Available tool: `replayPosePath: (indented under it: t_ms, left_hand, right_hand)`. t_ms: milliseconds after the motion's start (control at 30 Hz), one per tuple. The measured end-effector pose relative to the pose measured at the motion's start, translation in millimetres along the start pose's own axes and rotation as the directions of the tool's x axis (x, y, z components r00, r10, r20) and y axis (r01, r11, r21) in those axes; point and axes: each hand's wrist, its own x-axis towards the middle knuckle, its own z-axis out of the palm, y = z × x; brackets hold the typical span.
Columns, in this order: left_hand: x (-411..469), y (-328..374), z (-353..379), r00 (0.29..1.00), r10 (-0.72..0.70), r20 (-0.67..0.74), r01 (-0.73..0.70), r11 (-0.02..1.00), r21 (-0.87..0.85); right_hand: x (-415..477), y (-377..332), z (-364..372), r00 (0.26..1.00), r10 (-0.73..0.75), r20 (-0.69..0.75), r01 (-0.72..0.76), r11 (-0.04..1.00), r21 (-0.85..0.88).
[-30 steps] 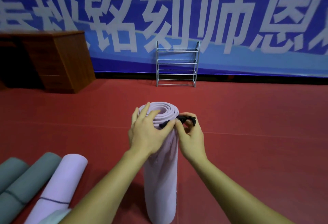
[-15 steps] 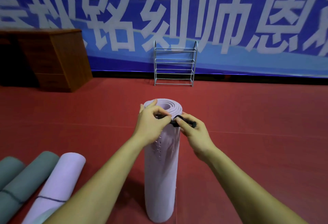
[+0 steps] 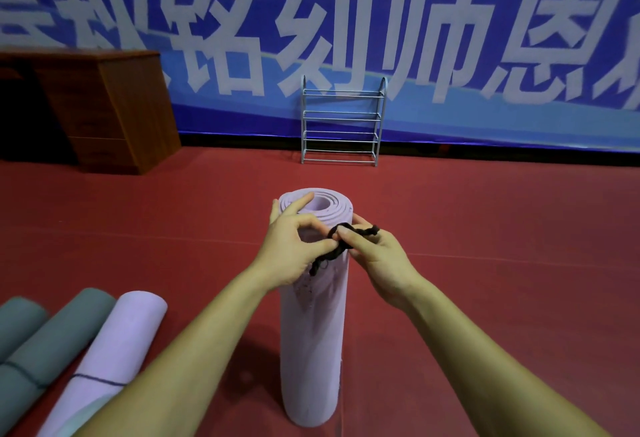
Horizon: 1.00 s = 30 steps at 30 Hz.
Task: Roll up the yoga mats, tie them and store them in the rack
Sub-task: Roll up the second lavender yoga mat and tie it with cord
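Your hands meet at the top of the standing roll. Your left hand (image 3: 294,249) pinches a cord between thumb and forefinger, its other fingers lying over the rim. Your right hand (image 3: 377,253) pinches the same cord just beside it, fingers curled.

Behind everything hangs a blue banner with white characters (image 3: 450,3), above the red sports floor (image 3: 485,263). A brown wooden table (image 3: 114,107) stands at the left. The grey metal wire rack (image 3: 343,121) stands against the banner, well apart from you, and holds no mat.

The tall lilac foam yoga mat roll (image 3: 313,350) stands on end between your forearms. At lower left lie two grey rolled mats (image 3: 52,332) and a lilac rolled mat (image 3: 117,350) with a dark tie round it.

The thin black cord (image 3: 332,253) has changed most. Half a second ago it was a tight bunch at the rim; now it is drawn out, with a loop over your right fingers and a tail hanging down the roll's side. Your left hand has gone from cupping the top to pinching.

So the tying looks barely begun: the cord is not yet round the roll, and little steadies the roll against tipping or loosening.
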Motion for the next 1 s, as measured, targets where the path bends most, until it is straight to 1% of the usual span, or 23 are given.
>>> replayPosePath:
  t_ms: [100, 167, 200, 233, 267, 300, 367, 433, 467, 500, 533, 567, 633, 667, 733, 767, 800, 833, 867, 933, 967, 1000]
  left_hand:
    - [0, 0, -7, 1.000, 0.019, 0.008, -0.018, 0.998, -0.052]
    - [1, -1, -10, 1.000, -0.004, -0.011, 0.002, 0.991, -0.137]
    - [0, -2, -9, 0.997, -0.024, -0.071, 0.011, 0.984, -0.179]
    - [-1, -6, -7, 0.986, -0.049, -0.160, 0.010, 0.972, -0.235]
    - [-3, -10, -6, 0.964, -0.080, -0.254, 0.014, 0.968, -0.251]
    - [-5, -14, -5, 0.939, -0.082, -0.333, 0.000, 0.971, -0.241]
    - [-12, -22, -4, 0.903, -0.029, -0.429, -0.034, 0.990, -0.138]
    - [-16, -31, -3, 0.876, 0.094, -0.474, -0.088, 0.995, 0.036]
    - [-18, -35, -3, 0.868, 0.162, -0.470, -0.124, 0.986, 0.111]
    - [-19, -38, -2, 0.864, 0.210, -0.457, -0.153, 0.976, 0.158]
    - [-19, -40, -2, 0.870, 0.210, -0.447, -0.148, 0.974, 0.169]
    - [-17, -42, -4, 0.876, 0.171, -0.450, -0.120, 0.983, 0.140]
    - [-11, -42, -10, 0.878, 0.021, -0.477, -0.022, 1.000, 0.004]
    - [-7, -42, -12, 0.875, -0.047, -0.481, 0.025, 0.998, -0.051]
    - [5, -39, -15, 0.849, -0.185, -0.496, 0.114, 0.979, -0.170]
    - [11, -36, -17, 0.820, -0.289, -0.494, 0.159, 0.944, -0.288]
    - [16, -29, -20, 0.794, -0.403, -0.456, 0.202, 0.881, -0.427]
    - [22, -24, -22, 0.776, -0.499, -0.386, 0.252, 0.807, -0.535]
    - [28, -19, -25, 0.768, -0.565, -0.301, 0.312, 0.741, -0.595]
    - [36, -17, -27, 0.734, -0.662, -0.151, 0.458, 0.647, -0.610]
    - [40, -22, -28, 0.730, -0.679, -0.081, 0.515, 0.624, -0.588]
    - [40, -29, -30, 0.731, -0.683, 0.019, 0.571, 0.596, -0.564]
  right_hand:
    - [-1, 6, -4, 1.000, -0.004, -0.001, 0.005, 0.997, 0.076]
    - [-3, 12, -10, 0.999, -0.022, -0.037, 0.024, 0.999, 0.040]
    - [-5, 14, -10, 0.997, -0.035, -0.062, 0.035, 0.999, 0.005]
    - [-5, 18, -10, 0.994, -0.058, -0.092, 0.055, 0.998, -0.035]
    - [-7, 20, -9, 0.988, -0.066, -0.137, 0.061, 0.997, -0.042]
    - [-8, 23, -6, 0.976, -0.064, -0.207, 0.061, 0.998, -0.021]
    - [-6, 31, -6, 0.930, -0.026, -0.368, 0.057, 0.996, 0.072]
    - [0, 35, -5, 0.879, 0.039, -0.475, 0.034, 0.989, 0.143]
    - [3, 34, -5, 0.861, 0.063, -0.504, 0.010, 0.990, 0.140]
    - [8, 34, -6, 0.856, 0.069, -0.513, -0.023, 0.995, 0.095]
    - [12, 33, -6, 0.865, 0.062, -0.498, -0.050, 0.998, 0.037]
    - [17, 32, -8, 0.883, 0.046, -0.468, -0.071, 0.997, -0.036]
    - [25, 25, -10, 0.929, 0.014, -0.371, -0.087, 0.980, -0.180]
    - [29, 21, -11, 0.944, 0.015, -0.330, -0.093, 0.970, -0.223]
    - [34, 11, -11, 0.953, 0.058, -0.298, -0.132, 0.964, -0.233]
    - [37, 6, -11, 0.948, 0.083, -0.306, -0.151, 0.967, -0.206]
    - [38, 0, -10, 0.943, 0.104, -0.315, -0.163, 0.972, -0.166]
    - [42, -4, -12, 0.939, 0.137, -0.317, -0.192, 0.970, -0.149]
    - [46, -9, -13, 0.933, 0.177, -0.314, -0.231, 0.962, -0.143]
    - [55, -17, -18, 0.904, 0.311, -0.294, -0.369, 0.914, -0.168]
    - [62, -19, -23, 0.883, 0.392, -0.258, -0.445, 0.873, -0.198]
    - [67, -21, -26, 0.851, 0.481, -0.210, -0.522, 0.816, -0.247]
